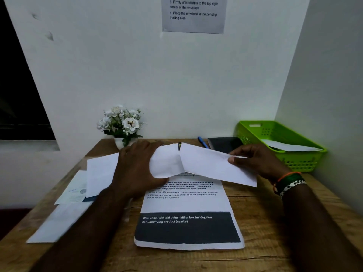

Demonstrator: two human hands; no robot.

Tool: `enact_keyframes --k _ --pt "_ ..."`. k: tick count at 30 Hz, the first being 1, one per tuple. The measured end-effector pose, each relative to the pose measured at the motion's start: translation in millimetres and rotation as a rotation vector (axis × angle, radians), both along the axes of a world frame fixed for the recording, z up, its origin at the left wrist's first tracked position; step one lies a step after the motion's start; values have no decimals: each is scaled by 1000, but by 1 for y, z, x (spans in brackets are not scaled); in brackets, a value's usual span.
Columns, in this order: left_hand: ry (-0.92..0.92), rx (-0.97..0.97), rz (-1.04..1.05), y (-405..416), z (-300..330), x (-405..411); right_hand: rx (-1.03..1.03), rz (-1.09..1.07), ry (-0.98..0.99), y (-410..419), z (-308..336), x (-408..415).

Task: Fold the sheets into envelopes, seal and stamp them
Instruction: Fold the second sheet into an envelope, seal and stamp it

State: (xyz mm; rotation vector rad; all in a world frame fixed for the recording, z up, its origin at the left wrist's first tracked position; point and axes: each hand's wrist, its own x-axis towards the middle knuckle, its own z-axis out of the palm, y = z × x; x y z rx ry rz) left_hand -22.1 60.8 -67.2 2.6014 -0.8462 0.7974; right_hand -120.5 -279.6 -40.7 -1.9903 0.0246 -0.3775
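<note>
Envelope (214,163) lies long axis left-to-right above the worktop (275,222), right hand (257,161) pinching its right end, left hand (137,165) gripping folded paper (167,161) at its mouth.

Left hand (137,167), right hand (257,163) gripping

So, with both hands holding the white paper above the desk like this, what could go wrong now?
1. The left hand grips the folded sheet so that it curves, while the right hand pinches the envelope at one edge; the sheet may crease or jam at the opening.
2. The work is held over the printed stack; a dropped sheet could mix with it.
3. The loose papers on the left lie near the desk edge and could slide off.
</note>
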Motion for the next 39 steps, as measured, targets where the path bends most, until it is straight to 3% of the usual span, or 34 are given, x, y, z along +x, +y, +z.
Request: enact_keyframes --k 11,19,24,32,39 --pt "35 137 -131 -13 -3 -9 -126 83 -30 29 -7 9" --pt "-3 76 -52 -7 2 -7 168 -239 -140 30 -11 19" --pt "16 123 -77 -18 0 -11 168 -121 -155 51 -15 21" --pt "3 100 -75 -16 2 -10 368 -112 -109 61 -8 15" --pt "-22 141 -112 -27 -2 -18 212 52 -144 78 -13 15"
